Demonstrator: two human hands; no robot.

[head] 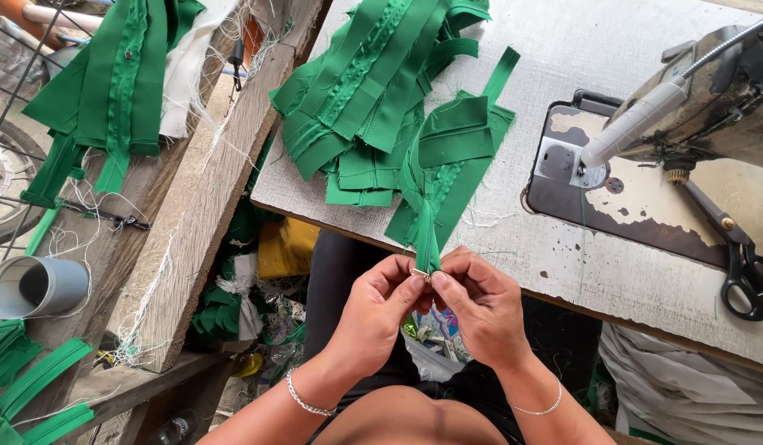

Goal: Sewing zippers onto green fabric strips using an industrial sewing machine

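Head view: sewing table (612,272), far green pile (373,91), one green zipper strip (435,198) off the near edge.
Soft, light, limp; best taken at the near tip, pinched between left hand (373,317) and right hand (480,305) around a small metal slider (420,273).

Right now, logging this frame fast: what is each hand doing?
Left hand: closed, pinching the end of the green zipper strip.
Right hand: closed, pinching the same strip end.
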